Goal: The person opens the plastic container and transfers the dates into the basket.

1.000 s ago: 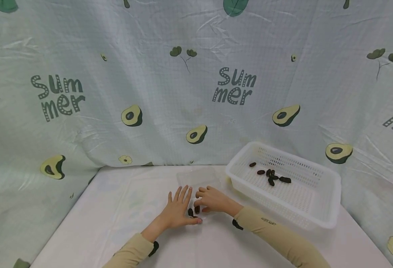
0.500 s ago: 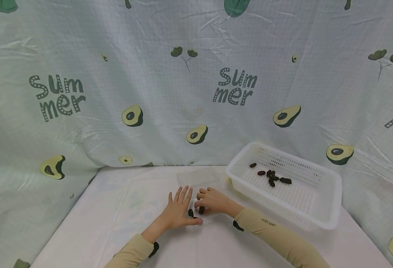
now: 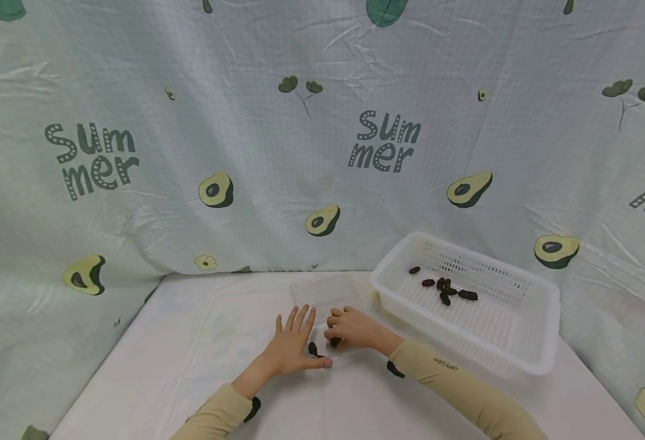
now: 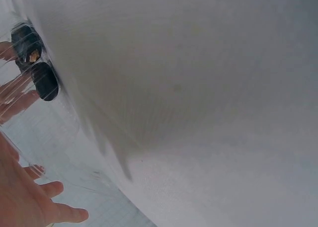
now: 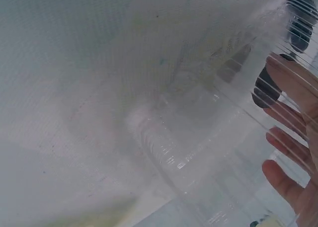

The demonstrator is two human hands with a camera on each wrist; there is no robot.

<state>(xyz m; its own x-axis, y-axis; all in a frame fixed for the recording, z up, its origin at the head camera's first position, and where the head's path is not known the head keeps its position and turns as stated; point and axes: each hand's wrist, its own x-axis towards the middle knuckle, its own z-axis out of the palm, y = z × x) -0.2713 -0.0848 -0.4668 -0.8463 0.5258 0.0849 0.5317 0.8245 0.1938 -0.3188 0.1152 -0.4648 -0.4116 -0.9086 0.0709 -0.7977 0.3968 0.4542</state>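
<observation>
Toward the front of the table, a clear plastic box [image 5: 174, 155] stands between the two hands. My left hand [image 3: 289, 352] spreads its straight fingers along the box's left side, thumb across the near side. My right hand [image 3: 358, 330] reaches into the box with curled fingers. Between its thumb and fingers it pinches a dark oval date [image 5: 267, 88], partly hidden by the hand in the head view. Other dates [image 3: 313, 349] lie in the box beside the left thumb. Through the clear wall, the left wrist view shows two dark dates [image 4: 45, 81] close together.
A white perforated basket [image 3: 465, 339] stands at the right, with several dates [image 3: 444, 298] scattered on its floor. Behind the hands lies a flat clear plastic piece [image 3: 325, 291]. A printed curtain [image 3: 267, 153] hangs along the back and sides of the white-covered table [image 3: 201, 342].
My right hand has drawn slightly to the right, its fingers closing around a date that moved right with it. The left hand has stayed in place.
</observation>
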